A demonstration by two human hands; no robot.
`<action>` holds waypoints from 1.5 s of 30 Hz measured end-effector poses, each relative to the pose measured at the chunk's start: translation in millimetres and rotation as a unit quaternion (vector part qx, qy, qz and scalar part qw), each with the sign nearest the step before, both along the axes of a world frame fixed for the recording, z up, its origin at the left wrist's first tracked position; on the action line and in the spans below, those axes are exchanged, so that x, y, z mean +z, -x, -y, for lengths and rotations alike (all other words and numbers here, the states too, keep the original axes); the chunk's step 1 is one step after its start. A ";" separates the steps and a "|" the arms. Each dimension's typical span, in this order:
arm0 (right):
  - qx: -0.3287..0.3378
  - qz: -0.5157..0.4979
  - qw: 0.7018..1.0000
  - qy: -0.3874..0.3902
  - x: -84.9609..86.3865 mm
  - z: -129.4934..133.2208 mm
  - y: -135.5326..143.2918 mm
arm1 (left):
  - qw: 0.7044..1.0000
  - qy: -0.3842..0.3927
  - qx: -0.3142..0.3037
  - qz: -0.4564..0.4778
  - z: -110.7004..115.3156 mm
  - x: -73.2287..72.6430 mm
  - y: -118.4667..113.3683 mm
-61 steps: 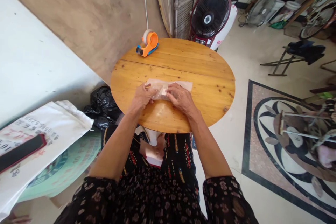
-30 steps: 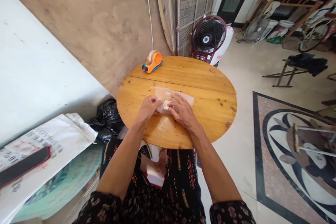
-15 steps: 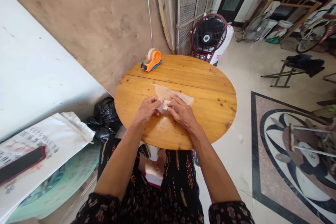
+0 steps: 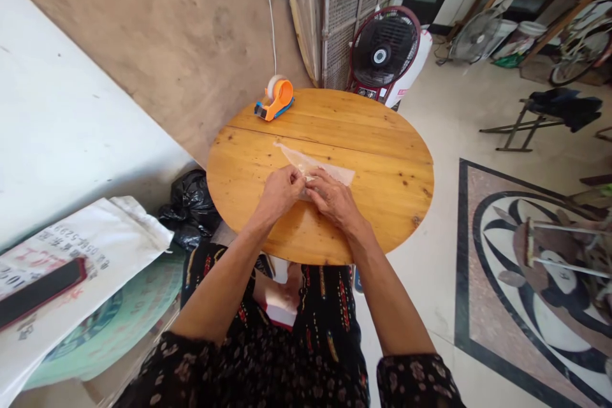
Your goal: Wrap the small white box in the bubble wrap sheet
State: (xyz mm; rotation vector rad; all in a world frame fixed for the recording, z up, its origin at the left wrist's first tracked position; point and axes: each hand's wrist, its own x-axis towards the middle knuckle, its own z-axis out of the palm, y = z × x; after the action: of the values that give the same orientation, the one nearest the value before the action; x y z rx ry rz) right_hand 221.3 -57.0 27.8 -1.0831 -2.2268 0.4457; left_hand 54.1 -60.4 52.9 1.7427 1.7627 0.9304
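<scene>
"Head view: how's the grip?"

"Left hand [image 4: 281,191] is pinching thin film [image 4: 340,173], centred on the worktop [image 4: 389,153], from eight o'clock, apparently folding; right hand [image 4: 335,203] is touching it, pinch unclear."

"Next move's calling for?"

"Light tension, I'm judging."

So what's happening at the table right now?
A person works with both bare hands on a thin, translucent sheet on the wooden table. The left hand pinches its near side; the right hand rests against it. The orange tape dispenser stands untouched near the far edge.
</scene>
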 end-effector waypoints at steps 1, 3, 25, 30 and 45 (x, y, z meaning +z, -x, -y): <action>-0.003 0.002 1.000 0.002 0.3 0.0 0.0 | 1.000 0.005 -0.001 -0.021 0.0 2.9 -0.9; -0.007 0.006 1.000 0.003 1.0 -0.2 0.2 | 0.998 0.015 -0.009 -0.054 -1.4 8.4 -2.1; 0.015 -0.086 0.996 0.000 -12.8 -11.4 -3.3 | 0.964 -0.003 -0.260 -0.052 7.2 24.7 22.9; -0.012 -0.082 0.996 0.008 -3.4 -5.6 -2.8 | 0.965 -0.039 -0.231 -0.115 7.6 16.1 15.3; -0.043 -0.083 0.994 0.059 13.6 -18.6 -15.5 | 0.912 -0.229 -0.202 -0.275 15.3 -6.3 12.0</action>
State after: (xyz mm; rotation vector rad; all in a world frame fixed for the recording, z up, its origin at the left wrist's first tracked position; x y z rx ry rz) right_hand 236.8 -38.3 41.4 -1.1536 -2.0230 0.6125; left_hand 42.1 -75.8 46.7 2.7648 1.4378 0.7500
